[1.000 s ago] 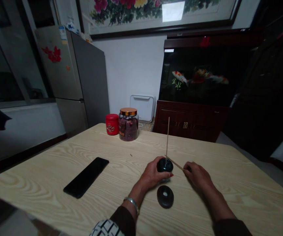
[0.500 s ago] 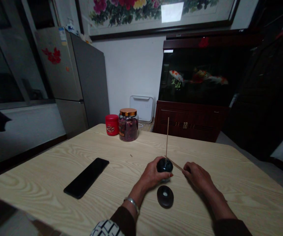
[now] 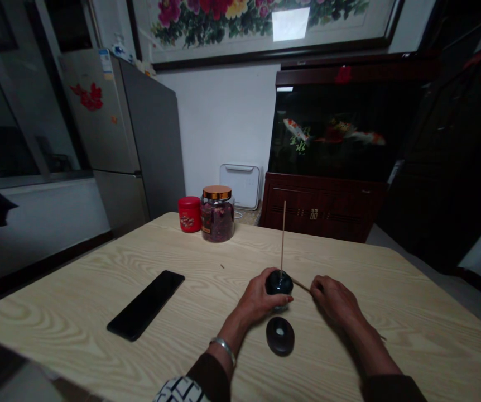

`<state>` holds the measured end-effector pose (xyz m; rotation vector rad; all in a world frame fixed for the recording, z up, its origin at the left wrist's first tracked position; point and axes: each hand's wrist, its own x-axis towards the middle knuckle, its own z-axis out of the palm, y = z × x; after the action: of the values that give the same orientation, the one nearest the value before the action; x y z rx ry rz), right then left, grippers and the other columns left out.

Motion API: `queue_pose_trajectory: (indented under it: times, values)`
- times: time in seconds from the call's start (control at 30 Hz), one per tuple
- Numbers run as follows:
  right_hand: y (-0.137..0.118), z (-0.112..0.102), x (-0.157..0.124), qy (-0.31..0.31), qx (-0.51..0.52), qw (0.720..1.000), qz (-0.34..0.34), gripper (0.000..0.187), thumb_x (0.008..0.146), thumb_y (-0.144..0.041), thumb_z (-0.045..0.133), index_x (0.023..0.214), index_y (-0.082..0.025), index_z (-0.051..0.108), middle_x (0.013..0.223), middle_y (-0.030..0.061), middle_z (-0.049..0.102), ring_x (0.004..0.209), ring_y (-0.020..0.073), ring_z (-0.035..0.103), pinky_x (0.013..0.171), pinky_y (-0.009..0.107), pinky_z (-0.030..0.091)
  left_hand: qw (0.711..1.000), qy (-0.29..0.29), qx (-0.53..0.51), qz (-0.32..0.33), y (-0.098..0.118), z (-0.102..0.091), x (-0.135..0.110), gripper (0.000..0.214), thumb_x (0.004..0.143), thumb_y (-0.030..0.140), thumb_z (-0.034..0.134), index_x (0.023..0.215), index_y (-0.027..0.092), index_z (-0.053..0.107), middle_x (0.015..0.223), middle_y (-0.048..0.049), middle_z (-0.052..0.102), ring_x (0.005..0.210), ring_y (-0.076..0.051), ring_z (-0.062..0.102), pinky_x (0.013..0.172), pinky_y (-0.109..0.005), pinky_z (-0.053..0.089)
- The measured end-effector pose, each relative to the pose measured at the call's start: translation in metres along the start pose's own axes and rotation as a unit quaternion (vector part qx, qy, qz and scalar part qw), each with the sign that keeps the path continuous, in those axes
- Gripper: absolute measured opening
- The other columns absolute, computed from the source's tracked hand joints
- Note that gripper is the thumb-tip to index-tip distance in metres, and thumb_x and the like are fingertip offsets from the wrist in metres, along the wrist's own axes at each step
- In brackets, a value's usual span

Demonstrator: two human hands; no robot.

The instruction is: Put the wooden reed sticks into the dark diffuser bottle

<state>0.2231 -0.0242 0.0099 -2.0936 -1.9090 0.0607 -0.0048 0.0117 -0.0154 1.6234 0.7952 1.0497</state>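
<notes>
My left hand is wrapped round a small dark, glossy round jar on the table, thumb along its near side. From the jar's top a thin brown stick rises upright. To the right, my right hand pinches another thin brown stick between thumb and fingertips. That stick slants up left, and its far tip lies close to the jar; whether they touch I cannot tell. A stick end also shows past my right wrist. Just in front of the jar lies a dark oval disc with a pale round spot.
A black phone lies on the wooden table at the left. At the far edge stand a red canister and a clear jar of dried petals with a copper lid. A tiny brown fragment lies mid-table. Beyond is a fish tank.
The stick in my right hand has slid to the right, its tip drawn back from the upright stick, and more of its end shows past my wrist. My left hand holds still.
</notes>
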Motion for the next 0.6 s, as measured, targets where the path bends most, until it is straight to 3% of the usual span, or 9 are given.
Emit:
queue_pose_trajectory:
  times: [0.13,0.6]
  values:
    - [0.000,0.002,0.000,-0.007,-0.003,1.000,-0.008,0.015,0.086,-0.024,0.050,0.082,-0.023,0.064,0.087,0.0035,0.068,0.083,0.0182,0.061,0.064,0.026,0.031,0.999,0.008,0.043,0.023,0.000,0.000,0.000,0.067,0.062,0.039,0.085,0.121,0.018,0.060,0.101,-0.0067,0.067,0.096,-0.024,0.061,0.087,-0.035,0.048]
    - [0.008,0.010,0.003,-0.016,0.008,1.000,-0.005,0.010,0.083,-0.023,0.052,0.080,-0.022,0.062,0.085,0.0039,0.066,0.081,0.0183,0.060,0.065,0.027,0.031,0.998,0.014,0.051,0.025,-0.001,0.001,0.000,0.066,0.062,0.038,0.085,0.119,0.017,0.061,0.099,-0.0065,0.067,0.094,-0.023,0.061,0.085,-0.033,0.049]
